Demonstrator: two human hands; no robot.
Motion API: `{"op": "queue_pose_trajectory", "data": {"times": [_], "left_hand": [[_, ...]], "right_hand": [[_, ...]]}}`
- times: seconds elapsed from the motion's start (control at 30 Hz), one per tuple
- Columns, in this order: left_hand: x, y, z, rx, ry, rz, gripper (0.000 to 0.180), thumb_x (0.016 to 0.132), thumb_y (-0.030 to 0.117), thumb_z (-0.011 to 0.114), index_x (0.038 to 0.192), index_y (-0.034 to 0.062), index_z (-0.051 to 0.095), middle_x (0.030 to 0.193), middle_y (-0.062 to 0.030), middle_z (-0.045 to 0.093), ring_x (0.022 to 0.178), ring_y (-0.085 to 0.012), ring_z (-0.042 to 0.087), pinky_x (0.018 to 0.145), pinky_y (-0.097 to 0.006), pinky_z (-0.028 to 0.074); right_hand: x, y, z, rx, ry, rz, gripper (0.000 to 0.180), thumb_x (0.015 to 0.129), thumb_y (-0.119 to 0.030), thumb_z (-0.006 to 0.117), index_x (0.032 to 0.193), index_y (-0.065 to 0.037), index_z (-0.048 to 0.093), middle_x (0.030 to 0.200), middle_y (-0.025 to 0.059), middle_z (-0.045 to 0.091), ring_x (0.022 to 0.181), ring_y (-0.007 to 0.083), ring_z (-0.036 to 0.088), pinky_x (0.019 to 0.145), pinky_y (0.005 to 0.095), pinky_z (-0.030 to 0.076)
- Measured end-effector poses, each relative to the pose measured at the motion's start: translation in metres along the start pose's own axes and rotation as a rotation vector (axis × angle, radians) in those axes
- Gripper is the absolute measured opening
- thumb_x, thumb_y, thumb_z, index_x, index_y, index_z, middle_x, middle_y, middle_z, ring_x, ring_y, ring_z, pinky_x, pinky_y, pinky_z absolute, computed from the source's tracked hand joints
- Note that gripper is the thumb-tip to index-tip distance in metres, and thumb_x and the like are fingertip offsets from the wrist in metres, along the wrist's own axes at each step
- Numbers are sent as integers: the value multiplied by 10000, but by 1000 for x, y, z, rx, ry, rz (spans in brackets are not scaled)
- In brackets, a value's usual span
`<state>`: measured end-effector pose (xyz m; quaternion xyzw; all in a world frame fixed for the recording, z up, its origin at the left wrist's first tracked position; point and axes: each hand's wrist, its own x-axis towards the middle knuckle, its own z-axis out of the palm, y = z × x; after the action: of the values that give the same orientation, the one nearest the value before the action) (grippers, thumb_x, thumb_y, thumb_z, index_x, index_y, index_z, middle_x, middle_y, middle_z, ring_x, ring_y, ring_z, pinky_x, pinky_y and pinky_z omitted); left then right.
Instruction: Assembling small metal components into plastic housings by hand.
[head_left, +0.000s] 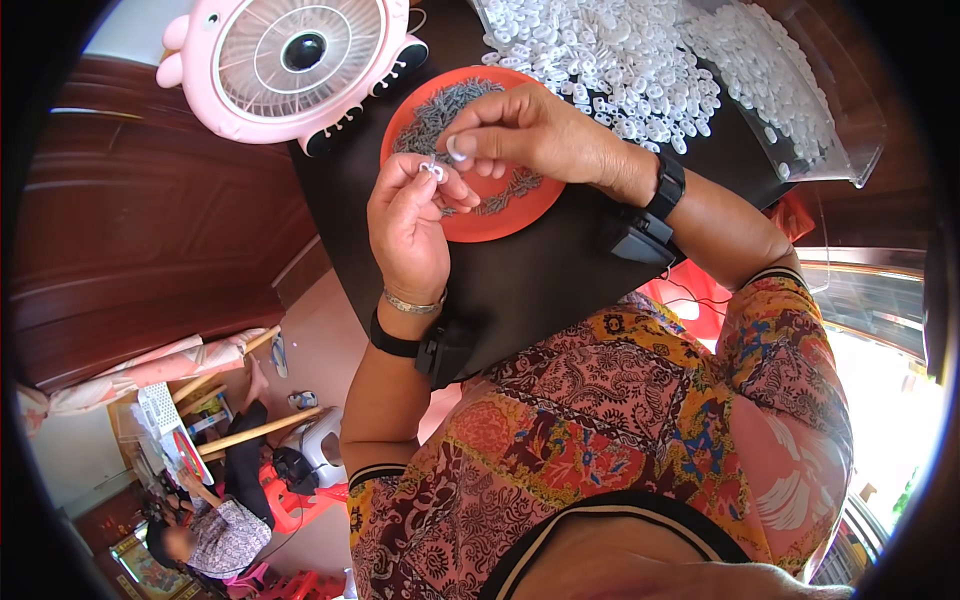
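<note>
Small white plastic ring (pixel 457 149) is what we see pinched between the thumb and forefinger of the right hand (pixel 540 130), and it sits just beside the fingertips of the left hand (pixel 408 222), almost touching them. We see the left hand closed in a pinch too, its thumb and forefinger holding a tiny metal clip (pixel 434 171) with the other fingers curled in. Both hands hover close together above an orange plate (pixel 500 222), which lies directly beneath them on the black surface (pixel 520 280). On that plate we make out a heap of small grey metal pieces (pixel 440 110), spread under and beyond the fingers. Past the right hand, farther from us, a big pile of white plastic rings (pixel 620 60) covers the surface, and some of it lies in a clear plastic tray (pixel 840 130) on the right hand's outer side. Beyond the left hand stands a pink fan (pixel 290 60) with a round white grille. Each wrist carries a black band with a small black box, and we notice a thin metal bracelet (pixel 412 303) on the left wrist. Far below the left forearm another person (pixel 215 535) sits on the floor.
</note>
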<state>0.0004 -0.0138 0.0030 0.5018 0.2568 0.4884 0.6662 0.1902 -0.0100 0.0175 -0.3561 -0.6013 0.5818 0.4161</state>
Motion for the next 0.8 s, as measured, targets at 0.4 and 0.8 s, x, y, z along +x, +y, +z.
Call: {"op": "queue_pose_trajectory", "data": {"times": [0.4, 0.8], "left_hand": [[0, -3, 3, 165, 124, -81, 145, 906, 132, 509, 796, 38, 527, 645, 5, 484, 564, -82, 471, 529, -213, 380], [-5, -1, 8, 233, 124, -32, 158, 899, 115, 524, 760, 41, 507, 612, 19, 456, 533, -58, 426, 495, -204, 334]], "right_hand": [[3, 5, -8, 217, 54, 108, 209, 900, -147, 627, 1068, -26, 657, 852, 15, 668, 736, 56, 606, 662, 183, 491], [-1, -1, -1, 142, 34, 77, 179, 902, -132, 624, 1042, -24, 650, 835, -10, 646, 719, 32, 568, 639, 172, 460]]}}
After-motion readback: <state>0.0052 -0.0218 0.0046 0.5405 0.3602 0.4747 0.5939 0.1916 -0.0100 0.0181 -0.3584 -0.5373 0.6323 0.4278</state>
